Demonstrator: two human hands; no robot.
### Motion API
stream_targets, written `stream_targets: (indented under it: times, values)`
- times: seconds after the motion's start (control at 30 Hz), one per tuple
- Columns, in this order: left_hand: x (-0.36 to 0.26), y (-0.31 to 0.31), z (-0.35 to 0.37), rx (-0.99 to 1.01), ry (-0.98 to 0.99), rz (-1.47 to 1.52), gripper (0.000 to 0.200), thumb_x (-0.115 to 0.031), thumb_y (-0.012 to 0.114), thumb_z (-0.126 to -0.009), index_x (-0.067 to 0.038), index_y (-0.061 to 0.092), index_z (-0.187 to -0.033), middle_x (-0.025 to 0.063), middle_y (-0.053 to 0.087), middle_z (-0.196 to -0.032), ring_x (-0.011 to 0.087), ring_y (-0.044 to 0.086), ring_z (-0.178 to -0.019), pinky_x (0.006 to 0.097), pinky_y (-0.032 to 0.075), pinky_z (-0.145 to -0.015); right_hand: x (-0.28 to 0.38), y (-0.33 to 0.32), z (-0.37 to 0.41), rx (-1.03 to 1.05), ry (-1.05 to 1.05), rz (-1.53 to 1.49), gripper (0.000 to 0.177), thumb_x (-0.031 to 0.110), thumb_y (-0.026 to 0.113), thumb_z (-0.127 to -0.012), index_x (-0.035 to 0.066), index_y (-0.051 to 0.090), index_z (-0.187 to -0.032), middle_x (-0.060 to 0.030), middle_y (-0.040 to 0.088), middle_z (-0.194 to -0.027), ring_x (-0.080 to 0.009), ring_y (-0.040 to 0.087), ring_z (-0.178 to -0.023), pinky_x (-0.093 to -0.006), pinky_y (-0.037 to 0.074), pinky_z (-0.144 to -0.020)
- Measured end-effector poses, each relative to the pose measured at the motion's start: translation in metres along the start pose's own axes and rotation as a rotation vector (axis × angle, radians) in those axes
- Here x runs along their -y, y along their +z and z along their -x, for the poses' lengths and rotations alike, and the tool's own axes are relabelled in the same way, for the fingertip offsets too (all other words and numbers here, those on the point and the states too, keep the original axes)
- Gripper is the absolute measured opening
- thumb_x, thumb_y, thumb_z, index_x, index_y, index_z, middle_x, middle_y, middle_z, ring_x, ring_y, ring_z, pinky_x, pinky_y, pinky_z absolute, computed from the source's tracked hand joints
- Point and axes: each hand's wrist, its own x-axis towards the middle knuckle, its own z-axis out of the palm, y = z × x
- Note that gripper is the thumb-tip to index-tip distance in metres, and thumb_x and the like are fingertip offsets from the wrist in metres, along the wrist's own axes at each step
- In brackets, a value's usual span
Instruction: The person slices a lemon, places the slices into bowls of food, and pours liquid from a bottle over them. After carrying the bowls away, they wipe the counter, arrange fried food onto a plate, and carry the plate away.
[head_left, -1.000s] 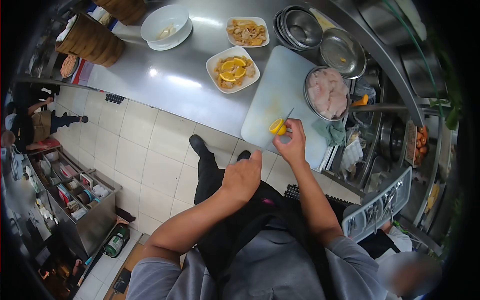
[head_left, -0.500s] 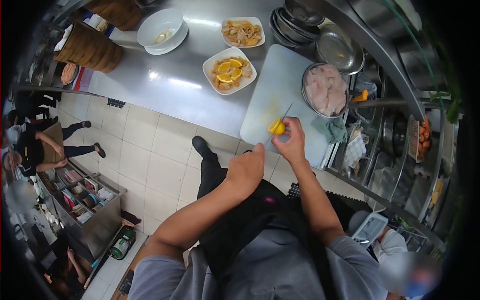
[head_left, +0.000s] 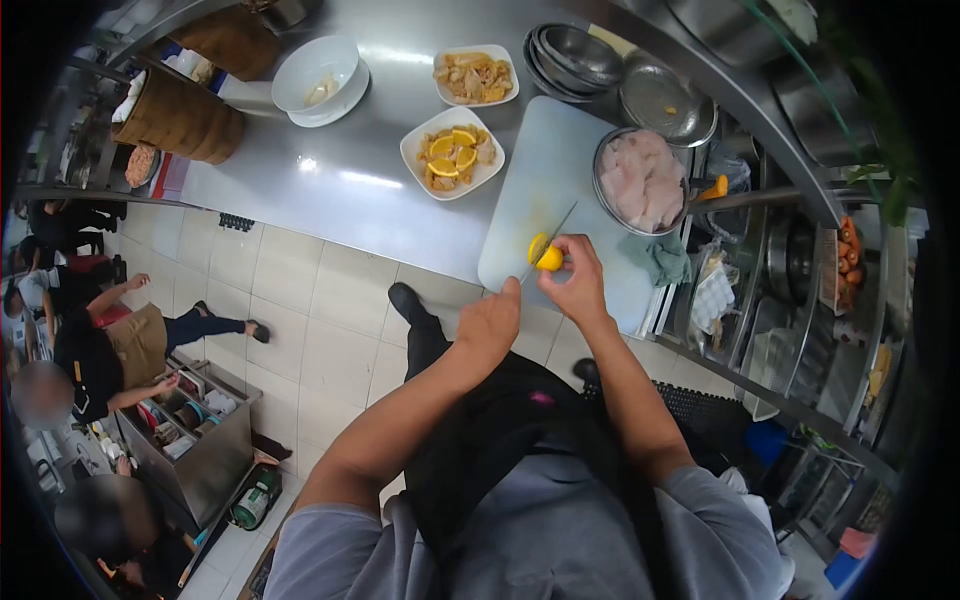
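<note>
My left hand (head_left: 490,316) is closed around the handle of a knife (head_left: 562,226), whose thin blade points up and right over the white cutting board (head_left: 530,150). The fingers of my right hand (head_left: 578,280) pinch a yellow lemon (head_left: 550,259) near the board's front edge. The blade lies against the lemon's cut side, and a round lemon slice (head_left: 538,246) stands on the far side of the blade. To the left, a square white dish (head_left: 407,150) holds pale food pieces topped with several citrus slices. A metal bowl of raw pale meat (head_left: 642,180) sits on the board's right side.
Another white dish of food (head_left: 476,76) and a white bowl (head_left: 316,78) stand on the steel counter (head_left: 300,200). Stacked metal bowls (head_left: 575,60), a green cloth (head_left: 660,262) and shelving border the board. A person (head_left: 125,345) stands across the tiled floor.
The lemon slice has parted from the rest of the lemon, left of the blade. A person at far left has come further into view; one at lower right is mostly out of sight.
</note>
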Motion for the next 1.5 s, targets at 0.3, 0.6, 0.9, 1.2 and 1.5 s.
stream_targets:
  times: [0.3,0.6,0.9,1.2,1.5]
  values:
    - [0.041,-0.035,-0.010,0.089,0.067,0.372,0.022,-0.021,0.050,-0.101,-0.001,0.049,-0.109,0.0276,0.068,-0.079,0.0489,0.067,-0.078,0.0594,0.052,-0.071,-0.017,-0.007,0.004,0.043,0.023,0.101,0.051,0.004,0.072,-0.071,0.003,0.053,-0.119,-0.0157,0.061,-0.109,-0.0342,0.064,-0.100,-0.0408,0.053,-0.089]
    - [0.147,-0.018,0.026,-0.150,0.013,0.365,0.031,-0.031,0.048,-0.102,-0.007,0.055,-0.120,0.0308,0.067,-0.100,0.0533,0.064,-0.092,0.0606,0.050,-0.081,0.016,-0.010,0.000,0.028,0.139,-0.183,0.053,0.005,0.076,-0.075,0.003,0.051,-0.121,-0.0132,0.065,-0.114,-0.0220,0.065,-0.110,-0.0361,0.053,-0.094]
    - [0.207,-0.112,0.057,0.033,-0.163,0.517,0.026,-0.030,0.049,-0.102,-0.004,0.053,-0.104,0.0235,0.066,-0.074,0.0425,0.068,-0.070,0.0551,0.051,-0.071,0.403,0.053,-0.181,0.274,-0.778,-0.298,0.053,0.008,0.079,-0.073,0.007,0.057,-0.121,-0.0125,0.066,-0.116,-0.0266,0.068,-0.105,-0.0346,0.052,-0.094]
    - [0.276,-0.126,0.077,-0.059,-0.104,0.529,0.027,-0.032,0.048,-0.102,-0.009,0.051,-0.114,0.0283,0.067,-0.085,0.0511,0.064,-0.083,0.0592,0.049,-0.076,0.586,0.194,-0.441,-0.067,-0.695,0.304,0.045,0.035,0.073,-0.076,0.007,0.062,-0.111,-0.0195,0.071,-0.106,-0.0401,0.067,-0.100,-0.0488,0.051,-0.091]
    - [0.316,-0.109,0.065,-0.039,0.049,0.386,0.036,-0.031,0.052,-0.099,-0.010,0.056,-0.128,0.0284,0.069,-0.086,0.0496,0.067,-0.080,0.0611,0.053,-0.074,0.476,0.092,-0.250,0.380,-0.774,0.000,0.013,0.013,0.063,-0.091,0.003,0.071,-0.093,-0.0070,0.067,-0.078,-0.0148,0.062,-0.069,-0.0294,0.050,-0.065]
